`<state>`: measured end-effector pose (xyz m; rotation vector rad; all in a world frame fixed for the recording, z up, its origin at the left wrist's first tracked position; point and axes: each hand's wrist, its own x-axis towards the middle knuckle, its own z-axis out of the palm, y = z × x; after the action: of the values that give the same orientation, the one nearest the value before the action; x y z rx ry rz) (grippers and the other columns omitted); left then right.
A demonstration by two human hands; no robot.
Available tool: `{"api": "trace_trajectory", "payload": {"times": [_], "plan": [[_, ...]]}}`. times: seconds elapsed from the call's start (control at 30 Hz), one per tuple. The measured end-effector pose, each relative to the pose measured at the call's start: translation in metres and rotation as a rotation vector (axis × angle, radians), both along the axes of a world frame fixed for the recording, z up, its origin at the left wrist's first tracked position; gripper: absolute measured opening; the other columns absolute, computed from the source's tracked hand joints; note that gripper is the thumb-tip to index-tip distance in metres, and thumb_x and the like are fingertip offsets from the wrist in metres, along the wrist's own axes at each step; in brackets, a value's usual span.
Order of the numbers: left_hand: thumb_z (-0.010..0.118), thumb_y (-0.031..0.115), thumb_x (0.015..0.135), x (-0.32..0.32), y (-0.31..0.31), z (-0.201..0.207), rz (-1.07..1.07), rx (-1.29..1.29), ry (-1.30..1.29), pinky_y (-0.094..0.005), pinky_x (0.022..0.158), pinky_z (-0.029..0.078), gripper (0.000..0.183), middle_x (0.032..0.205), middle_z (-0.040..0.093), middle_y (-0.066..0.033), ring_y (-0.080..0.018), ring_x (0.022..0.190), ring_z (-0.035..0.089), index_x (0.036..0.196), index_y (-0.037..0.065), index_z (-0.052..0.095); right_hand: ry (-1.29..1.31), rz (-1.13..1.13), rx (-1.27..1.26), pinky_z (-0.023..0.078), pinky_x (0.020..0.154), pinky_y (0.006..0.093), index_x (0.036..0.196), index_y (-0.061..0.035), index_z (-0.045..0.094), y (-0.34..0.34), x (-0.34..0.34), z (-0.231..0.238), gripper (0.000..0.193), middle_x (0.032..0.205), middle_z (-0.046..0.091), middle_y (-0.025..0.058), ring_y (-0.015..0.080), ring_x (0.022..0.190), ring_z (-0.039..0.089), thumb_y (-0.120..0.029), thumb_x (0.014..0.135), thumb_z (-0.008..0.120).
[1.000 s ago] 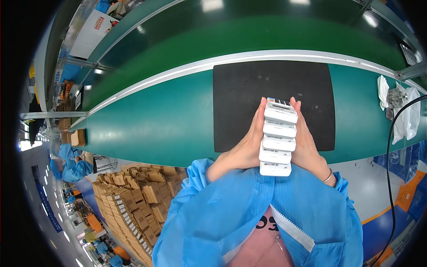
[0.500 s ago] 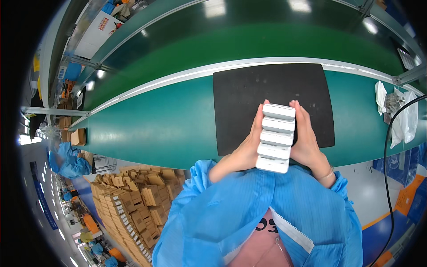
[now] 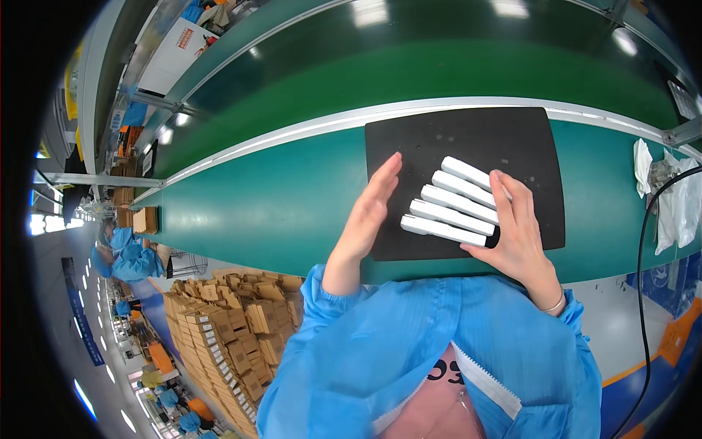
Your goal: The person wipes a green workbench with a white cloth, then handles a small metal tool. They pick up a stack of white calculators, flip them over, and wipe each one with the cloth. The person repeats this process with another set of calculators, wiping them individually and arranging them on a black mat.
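White slim boxes (image 3: 450, 210), five of them, sit in a fanned row over the black mat (image 3: 526, 139), edges up, left ends spread, right ends bunched. Can't tell if they rest on the mat or are held just above it. Right hand (image 3: 521, 238) has them: fingers closed round the right ends, thumb at the nearest box, fingertips at the farthest. That hand hides part of the right ends. Left hand (image 3: 368, 216) is off the row, fingers straight and together, palm facing the boxes, holding no box.

Mat lies on the green counter (image 3: 256, 197), with a white rail (image 3: 314, 123) along its far edge. Right end of counter: white plastic bag (image 3: 680, 208) crowding a shiny part, too unclear to identify. Black cable (image 3: 643, 285) crosses in front of the bag and hangs down, well apart from the right hand. Left end: small brown cartons (image 3: 145, 220). Below the counter on the left, big cardboard pile (image 3: 227, 336); person in blue (image 3: 135, 260) beyond.
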<state>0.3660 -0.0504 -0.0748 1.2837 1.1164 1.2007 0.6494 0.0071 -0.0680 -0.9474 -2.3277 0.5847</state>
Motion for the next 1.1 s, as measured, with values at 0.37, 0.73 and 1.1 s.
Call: {"api": "trace_trajectory", "payload": {"times": [0.37,0.73,1.1], "plan": [[0.011,0.075,0.100,0.069,0.052,0.001,-0.035,-0.181,-0.150,-0.0406,0.122,0.029,0.095,0.168,0.021,-0.0158,-0.0300,0.151,0.031,0.162,0.004,0.020,0.074,0.020,-0.115,0.034,0.116,0.0577,0.162,-0.0016,0.010,-0.004,0.022,-0.024,0.141,0.161,0.018,0.0344,0.0520,0.145,0.031,-0.039,0.057,0.097],[0.024,0.079,0.097,0.054,0.051,-0.007,-0.039,0.059,-0.070,-0.0439,0.122,0.027,0.098,0.167,0.022,-0.0178,-0.0315,0.149,0.032,0.161,0.005,0.024,0.186,0.040,-0.234,0.038,0.112,0.0543,0.160,-0.0008,0.014,-0.003,0.029,-0.025,0.131,0.153,0.035,0.0294,0.0471,0.135,0.045,-0.024,0.060,0.095],[0.093,0.030,0.060,0.008,0.016,0.064,-0.229,0.550,0.712,-0.0505,0.113,0.035,0.109,0.163,0.029,-0.0224,-0.0441,0.138,0.041,0.153,0.007,0.042,0.153,0.367,-0.075,0.033,0.117,0.0522,0.159,-0.0012,0.024,0.023,-0.032,0.044,0.124,0.155,0.040,0.0224,0.0433,0.141,0.040,-0.030,0.061,0.094]]}}
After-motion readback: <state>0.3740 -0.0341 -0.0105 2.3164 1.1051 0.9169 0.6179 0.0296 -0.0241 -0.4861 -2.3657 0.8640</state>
